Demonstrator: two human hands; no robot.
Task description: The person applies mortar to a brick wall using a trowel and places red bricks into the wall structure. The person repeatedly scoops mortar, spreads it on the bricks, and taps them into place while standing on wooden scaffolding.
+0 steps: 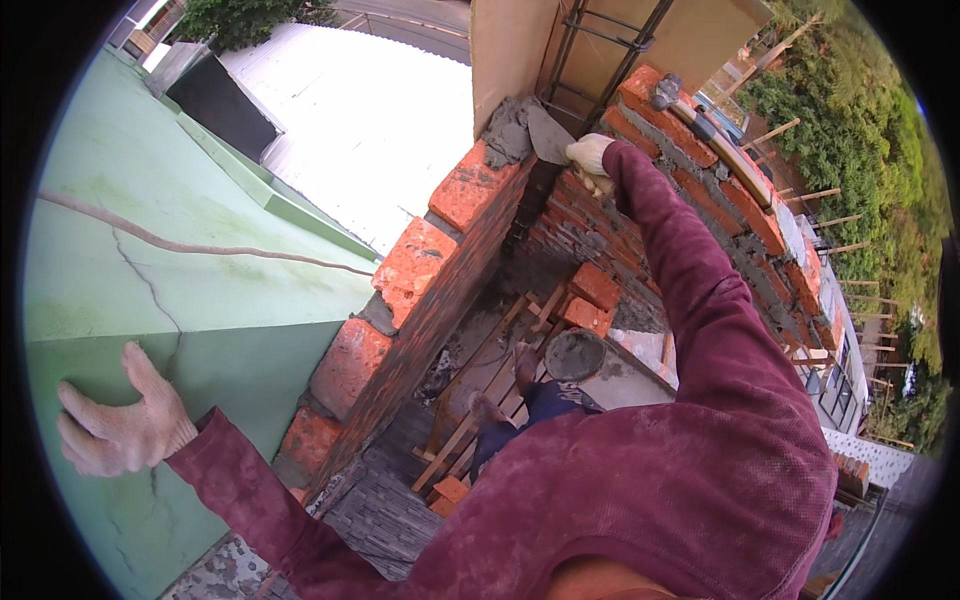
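Note:
In a cream glove, my right hand (592, 160) grips a trowel at the far end of the brick wall. The grey trowel blade (550, 135) touches a heap of wet mortar (508, 132) on the wall's top, beside the column formwork. My left hand (128, 420), also gloved, is stretched out over the green wall at the left with its fingers apart and nothing in them. Between my arms runs the left brick wall (412, 268), its top bricks set with mortar joints.
A hammer (715, 135) lies along the right brick wall (750, 215). Steel reinforcing bars (605, 50) rise between formwork boards. Below are a mortar bucket (575, 355), loose bricks (593, 290) and wooden planks (465, 440) at my feet. A cable (200, 245) crosses the green wall.

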